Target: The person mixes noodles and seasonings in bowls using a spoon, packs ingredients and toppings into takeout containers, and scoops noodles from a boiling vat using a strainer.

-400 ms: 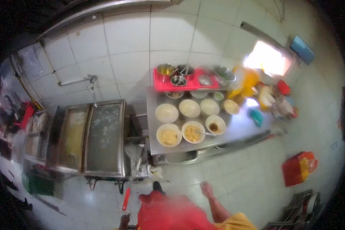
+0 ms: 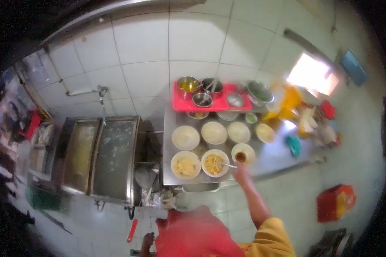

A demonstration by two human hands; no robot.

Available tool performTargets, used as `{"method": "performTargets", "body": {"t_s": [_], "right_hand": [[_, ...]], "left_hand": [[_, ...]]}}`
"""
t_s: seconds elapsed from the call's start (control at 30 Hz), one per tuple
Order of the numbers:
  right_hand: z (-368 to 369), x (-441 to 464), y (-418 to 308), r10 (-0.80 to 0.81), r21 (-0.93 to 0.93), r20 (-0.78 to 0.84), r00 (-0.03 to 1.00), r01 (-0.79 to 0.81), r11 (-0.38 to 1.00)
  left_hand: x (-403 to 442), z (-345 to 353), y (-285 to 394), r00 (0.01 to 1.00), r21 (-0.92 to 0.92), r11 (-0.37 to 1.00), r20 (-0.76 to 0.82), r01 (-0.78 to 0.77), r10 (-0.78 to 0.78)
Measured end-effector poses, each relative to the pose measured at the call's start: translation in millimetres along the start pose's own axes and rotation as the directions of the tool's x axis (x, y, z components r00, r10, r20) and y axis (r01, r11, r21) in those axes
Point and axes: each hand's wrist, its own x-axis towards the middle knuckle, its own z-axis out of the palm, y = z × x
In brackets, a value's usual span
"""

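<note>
My right hand (image 2: pixel 241 172) reaches over the counter's front edge. Its fingers are closed at the handle end of a spoon (image 2: pixel 227 165), whose head lies in a bowl of cut yellow noodles (image 2: pixel 213 164). Just beyond that hand is a white bowl with dark brown sauce (image 2: pixel 241 157). To the left stands a bowl of pale yellow food (image 2: pixel 185 166). Low by the red apron, my left hand (image 2: pixel 148 239) hangs with loosely bent fingers and nothing visible in it. A red handle grip (image 2: pixel 132 231) is close beside it, apart from the fingers.
Several pale bowls (image 2: pixel 214 132) form a back row on the steel counter (image 2: pixel 270 165). A red tray (image 2: pixel 184 105) behind them bears metal pots. Vats of liquid (image 2: pixel 111 160) stand at the left under a tap (image 2: pixel 102 91). A red-and-yellow box (image 2: pixel 335 203) is at right.
My right arm has swung up from beside the body to the spoon at the noodle bowl. The camera view has shifted slightly, so the counter appears lower.
</note>
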Motion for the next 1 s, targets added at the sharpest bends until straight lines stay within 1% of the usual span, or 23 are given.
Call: {"method": "performTargets", "body": {"t_s": [0.03,0.07,0.1,0.17,0.2,0.23,0.27,0.3,0.33,0.37,0.43,0.47,0.5,0.53,0.57,0.6,0.73,0.8,0.87,0.9,0.97,1.0], "right_hand": [[-1.3,11.0,-0.8,0.023,-0.031,0.22,0.975,-0.016,0.999],[26.3,21.4,18.3,-0.076,-0.034,0.188,0.979,0.083,0.996],[34.0,31.0,28.7,-0.107,-0.025,0.202,0.974,0.114,0.993],[48.9,43.0,40.2,-0.273,-0.064,0.3,0.914,0.305,0.95],[35.3,45.2,35.6,-0.29,-0.047,0.314,0.904,0.32,0.946],[-4.5,49.8,18.4,-0.297,-0.089,0.357,0.885,0.349,0.933],[-33.7,58.2,7.8,-0.301,-0.133,0.396,0.868,0.378,0.916],[-45.1,67.8,7.3,-0.313,-0.125,0.403,0.86,0.39,0.912],[-52.0,75.1,8.1,-0.394,-0.191,0.332,0.857,0.47,0.862],[-58.9,80.9,10.2,-0.477,-0.263,0.264,0.839,0.538,0.801],[-75.0,90.5,6.7,-0.486,-0.247,0.286,0.826,0.554,0.795],[-78.3,94.1,5.4,-0.488,-0.238,0.293,0.822,0.557,0.796],[-77.7,95.4,6.8,-0.504,-0.233,0.297,0.811,0.573,0.786],[-75.7,93.0,8.4,-0.596,-0.27,0.27,0.756,0.653,0.707],[-73.4,92.1,7.9,-0.68,-0.308,0.243,0.692,0.72,0.622],[-77.2,91.1,2.7,-0.689,-0.298,0.243,0.683,0.729,0.617],[-109.4,93.9,-19.3,-0.691,-0.233,0.214,0.691,0.723,0.651],[-109.2,97.5,-24.0,-0.696,-0.218,0.19,0.692,0.721,0.658],[-88.7,98.5,-20.8,-0.676,-0.263,0.24,0.696,0.717,0.645],[-71.0,94.7,-18.4,-0.69,-0.255,0.238,0.683,0.73,0.635],[-27.0,85.2,-6.7,-0.598,-0.144,0.29,0.748,0.651,0.745],[-10.1,86.8,-2.1,-0.615,-0.138,0.283,0.736,0.666,0.733]], "left_hand": [[-10.1,9.5,10.0,0.999,-0.044,0.999,-0.04,0.008,-0.01],[-25.0,20.1,25.1,0.997,-0.089,0.996,-0.079,0.013,-0.02],[-34.7,35.1,28.2,0.995,-0.115,0.993,-0.099,0.02,-0.031],[-53.1,54.0,31.9,0.993,-0.278,0.958,-0.114,-0.071,0.04],[-68.4,70.4,30.1,0.985,-0.387,0.91,-0.133,-0.151,0.107],[-75.5,80.0,28.1,0.984,-0.391,0.908,-0.152,-0.148,0.094],[-67.7,91.2,18.4,0.991,-0.394,0.919,-0.129,-0.031,-0.022],[-66.8,103.4,9.0,0.985,-0.397,0.913,-0.1,0.088,-0.139],[-77.9,126.7,-1.8,0.966,-0.283,0.955,-0.257,-0.09,0.015],[-89.6,143.9,-11.7,0.964,-0.293,0.953,-0.265,-0.079,-0.002],[-109.8,175.7,-30.9,0.957,-0.49,0.842,-0.272,-0.224,0.096],[-98.9,187.9,-61.1,0.954,-0.328,0.924,-0.28,-0.199,0.106],[-94.1,200.2,-81.1,0.951,-0.149,0.975,-0.287,-0.164,0.117],[-97.4,212.5,-87.4,0.947,0.03,0.992,-0.294,-0.124,0.127],[-108.4,220.5,-97.5,0.939,0.179,0.975,-0.291,-0.132,0.181],[-120.0,225.7,-104.1,0.933,0.244,0.957,-0.281,-0.159,0.227],[-145.0,238.3,-114.1,0.919,0.309,0.931,-0.274,-0.196,0.285],[-143.4,237.7,-112.5,0.904,0.333,0.913,-0.271,-0.235,0.331],[-140.9,230.7,-106.1,0.881,0.35,0.893,-0.273,-0.283,0.386],[-138.8,226.5,-105.1,0.867,0.35,0.883,-0.275,-0.312,0.415],[-132.6,218.3,-101.2,0.831,0.349,0.858,-0.281,-0.376,0.479],[-129.1,215.0,-98.0,0.813,0.324,0.851,-0.29,-0.413,0.505]]}}
